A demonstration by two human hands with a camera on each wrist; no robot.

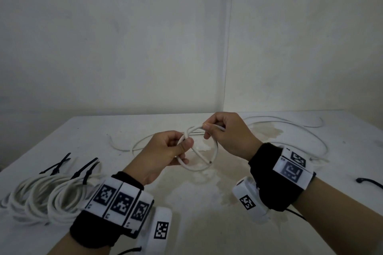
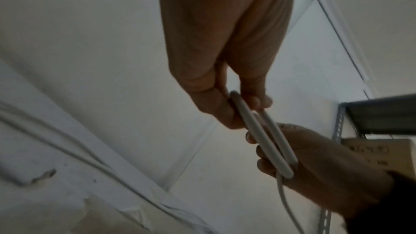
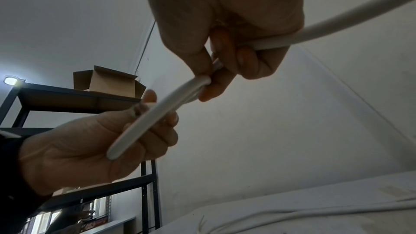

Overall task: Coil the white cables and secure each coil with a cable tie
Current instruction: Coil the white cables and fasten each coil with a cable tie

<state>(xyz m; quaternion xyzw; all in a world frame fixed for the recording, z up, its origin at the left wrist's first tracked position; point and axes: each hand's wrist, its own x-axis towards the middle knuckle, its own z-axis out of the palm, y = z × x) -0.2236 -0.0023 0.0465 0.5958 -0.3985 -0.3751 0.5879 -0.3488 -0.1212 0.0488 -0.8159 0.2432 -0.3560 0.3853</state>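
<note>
A white cable (image 1: 215, 152) is bent into a small loop held above the white table (image 1: 186, 209). My left hand (image 1: 184, 149) pinches the loop where its strands cross, on the left side. My right hand (image 1: 208, 131) pinches the loop's top strand. The cut end (image 1: 209, 162) sticks out at the loop's lower right. In the left wrist view my left hand (image 2: 238, 103) grips two side-by-side strands of the loop (image 2: 263, 138). The right wrist view has my right hand (image 3: 213, 77) pinching the cable (image 3: 153, 116), whose free length (image 3: 337, 17) runs off to the upper right.
Several finished white coils (image 1: 47, 198) with black cable ties (image 1: 89, 168) lie at the table's left front. One loose black tie (image 1: 369, 182) lies at the right edge. Slack cable (image 1: 300, 128) sprawls over the far right of the table. Walls stand close behind.
</note>
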